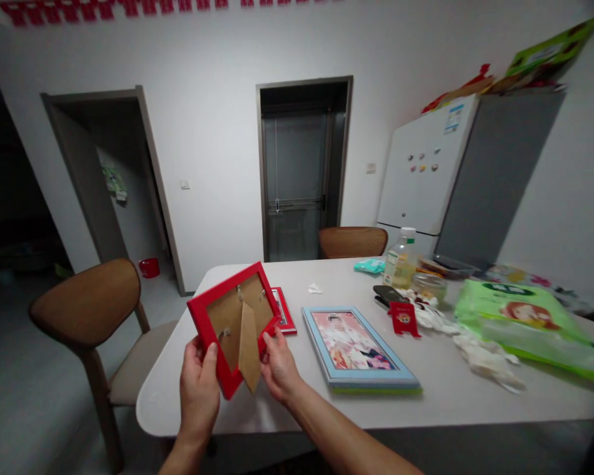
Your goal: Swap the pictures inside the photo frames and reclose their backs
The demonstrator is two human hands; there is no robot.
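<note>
A red picture frame [202, 324] is held up over the table's left part, its brown backboard and fold-out stand facing me. My left hand [199, 379] grips its lower left edge, the thumb lying on the red border. My right hand [278, 363] has its fingers closed on the right edge, near the lower corner. Behind it on the table lies a second red frame [290, 320], partly hidden. To the right of my hands a light blue picture frame [356, 343] with a pink picture lies face up, a green edge showing beneath it.
On the white table [257, 415] stand a bottle [400, 258] and a glass jar [428, 289]. Nearby lie a dark phone [389, 296], a red card [404, 318], crumpled tissues [488, 361] and a green tissue pack [519, 320]. Wooden chairs [92, 303] stand left and behind.
</note>
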